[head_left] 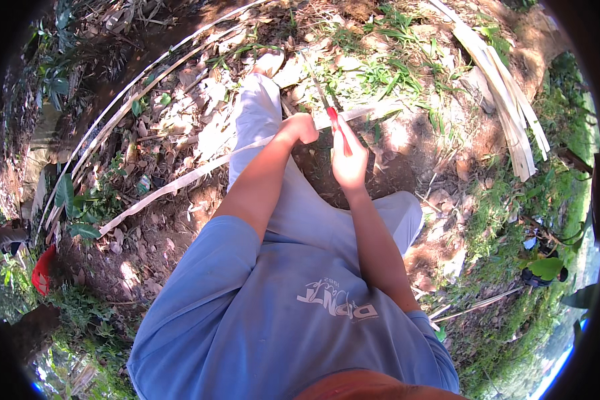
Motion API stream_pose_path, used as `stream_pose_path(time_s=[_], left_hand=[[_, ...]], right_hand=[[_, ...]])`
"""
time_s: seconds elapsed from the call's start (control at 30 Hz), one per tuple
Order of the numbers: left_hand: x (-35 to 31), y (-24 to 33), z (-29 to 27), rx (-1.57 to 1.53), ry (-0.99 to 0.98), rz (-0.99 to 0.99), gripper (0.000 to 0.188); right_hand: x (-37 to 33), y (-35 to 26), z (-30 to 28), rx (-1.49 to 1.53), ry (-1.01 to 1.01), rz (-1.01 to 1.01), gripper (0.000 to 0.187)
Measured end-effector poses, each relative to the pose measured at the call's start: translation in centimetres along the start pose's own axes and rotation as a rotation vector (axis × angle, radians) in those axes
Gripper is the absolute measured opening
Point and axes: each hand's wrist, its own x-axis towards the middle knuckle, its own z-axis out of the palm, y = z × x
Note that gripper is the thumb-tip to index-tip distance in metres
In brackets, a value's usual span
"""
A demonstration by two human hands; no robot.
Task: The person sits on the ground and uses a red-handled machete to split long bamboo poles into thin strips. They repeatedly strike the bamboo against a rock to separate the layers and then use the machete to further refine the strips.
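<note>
Knife (332, 114), probably, at edge of strip (193, 175)

pass: between knife (332, 114) and strip bundle (503, 100) | block: pale strip (187, 179), left

Blue T-shirt (260, 327), worn: white lettering (337, 300) across chest, upside down in view; beside it, seemingly, a small number (331, 283).

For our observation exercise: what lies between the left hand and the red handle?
The head view shows a short stretch of pale strip between the left hand and the red handle, with brown soil beneath.
</note>
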Motion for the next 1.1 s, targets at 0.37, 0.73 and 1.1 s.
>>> stream_pose_path(time_s=[0.37,0.73,1.1], left_hand=[[2.8,-4.3,0.9,0.059,-0.032,0.223,0.036],[6.2,-5.8,3.3,0.253,-0.032,0.441,0.018],[3.8,-5.3,1.6,-0.078,-0.111,0.152,0.027]], right_hand=[[-12.7,-12.5,-10.9,-0.291,-0.168,0.223,0.041],[1.7,-2.1,2.9,-0.244,-0.052,0.085,0.04],[-11.9,-14.6,-9.6,-0.268,-0.15,0.328,0.04]])
